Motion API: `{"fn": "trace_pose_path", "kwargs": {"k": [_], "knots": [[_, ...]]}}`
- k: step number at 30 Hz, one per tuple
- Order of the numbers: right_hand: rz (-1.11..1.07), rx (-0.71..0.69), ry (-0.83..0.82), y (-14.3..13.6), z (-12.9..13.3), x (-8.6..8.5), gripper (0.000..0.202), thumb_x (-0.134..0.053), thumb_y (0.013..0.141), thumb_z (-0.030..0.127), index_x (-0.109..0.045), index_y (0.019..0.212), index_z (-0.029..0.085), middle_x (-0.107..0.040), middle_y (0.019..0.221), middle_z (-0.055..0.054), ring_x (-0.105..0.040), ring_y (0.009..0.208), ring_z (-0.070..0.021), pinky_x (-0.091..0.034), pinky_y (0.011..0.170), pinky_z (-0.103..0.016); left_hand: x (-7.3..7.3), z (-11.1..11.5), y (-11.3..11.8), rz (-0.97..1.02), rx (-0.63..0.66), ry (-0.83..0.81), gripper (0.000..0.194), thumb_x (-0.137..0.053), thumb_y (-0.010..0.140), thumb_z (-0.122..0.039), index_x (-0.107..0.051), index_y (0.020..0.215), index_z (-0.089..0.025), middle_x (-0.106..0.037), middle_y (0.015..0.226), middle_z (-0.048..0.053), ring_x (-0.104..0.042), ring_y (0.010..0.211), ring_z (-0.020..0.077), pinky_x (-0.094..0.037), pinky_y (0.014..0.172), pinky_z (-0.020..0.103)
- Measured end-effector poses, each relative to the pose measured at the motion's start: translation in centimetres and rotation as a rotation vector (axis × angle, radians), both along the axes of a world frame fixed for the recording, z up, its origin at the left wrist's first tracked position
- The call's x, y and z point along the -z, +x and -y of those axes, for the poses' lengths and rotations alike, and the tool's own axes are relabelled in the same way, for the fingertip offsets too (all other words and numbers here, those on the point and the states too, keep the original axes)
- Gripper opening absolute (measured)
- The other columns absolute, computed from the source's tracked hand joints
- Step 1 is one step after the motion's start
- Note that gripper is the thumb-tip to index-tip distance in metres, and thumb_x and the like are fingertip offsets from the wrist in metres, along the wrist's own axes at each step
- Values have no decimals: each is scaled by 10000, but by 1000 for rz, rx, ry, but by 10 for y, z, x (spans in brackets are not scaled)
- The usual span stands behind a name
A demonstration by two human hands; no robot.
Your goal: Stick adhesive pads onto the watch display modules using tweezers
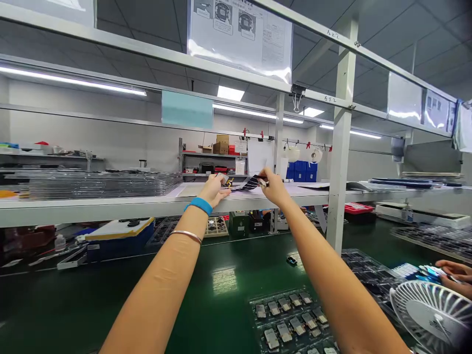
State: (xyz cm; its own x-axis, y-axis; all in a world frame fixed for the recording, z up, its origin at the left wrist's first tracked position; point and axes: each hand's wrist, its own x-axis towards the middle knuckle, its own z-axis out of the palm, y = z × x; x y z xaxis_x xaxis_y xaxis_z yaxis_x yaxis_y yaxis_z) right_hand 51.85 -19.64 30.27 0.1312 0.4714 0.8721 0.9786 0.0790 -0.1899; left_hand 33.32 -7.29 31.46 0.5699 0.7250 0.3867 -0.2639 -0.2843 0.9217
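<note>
Both my arms reach up to the white shelf. My left hand, with a blue wristband, has fingers closed around a small flat part with a yellow and black piece showing at its edge. My right hand pinches the end of a dark strip with pale cross lines, which lies between my hands at shelf height. Its exact kind is too small to make out. Below, on the green bench, a clear tray holds several small grey metal-faced parts.
Stacked clear trays fill the shelf's left side. A white post rises right of my arm. One small dark part lies on the bench. At right are a white fan and another person's hands.
</note>
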Motion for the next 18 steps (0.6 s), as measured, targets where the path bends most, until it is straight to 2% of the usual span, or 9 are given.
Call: {"fn": "trace_pose_path", "kwargs": {"k": [6,11,18], "knots": [[-11,7,18,0,1,4,333,-613,967,372,-595,1227,165,-635,1205,-83,-656,1016,-205,-578,870,-412,0,-3,13,-81,-84,311,353,-622,968,-306,-572,1291,-173,-619,1285,110,-658,1062,245,-568,899,456],[-9,21,14,-10,8,9,309,-615,966,371,-609,1194,162,-646,1174,-77,-659,993,-196,-579,859,-400,-7,-3,33,-177,-60,588,365,-626,964,-292,-560,1302,-169,-622,1280,110,-665,1054,246,-566,899,456],[0,-8,26,-8,35,17,229,-632,947,373,-636,989,148,-661,945,-25,-642,833,-151,-554,780,-342,-15,-16,68,-435,-82,740,333,-622,969,-308,-585,1277,-186,-619,1286,106,-655,1070,242,-567,902,444]]}}
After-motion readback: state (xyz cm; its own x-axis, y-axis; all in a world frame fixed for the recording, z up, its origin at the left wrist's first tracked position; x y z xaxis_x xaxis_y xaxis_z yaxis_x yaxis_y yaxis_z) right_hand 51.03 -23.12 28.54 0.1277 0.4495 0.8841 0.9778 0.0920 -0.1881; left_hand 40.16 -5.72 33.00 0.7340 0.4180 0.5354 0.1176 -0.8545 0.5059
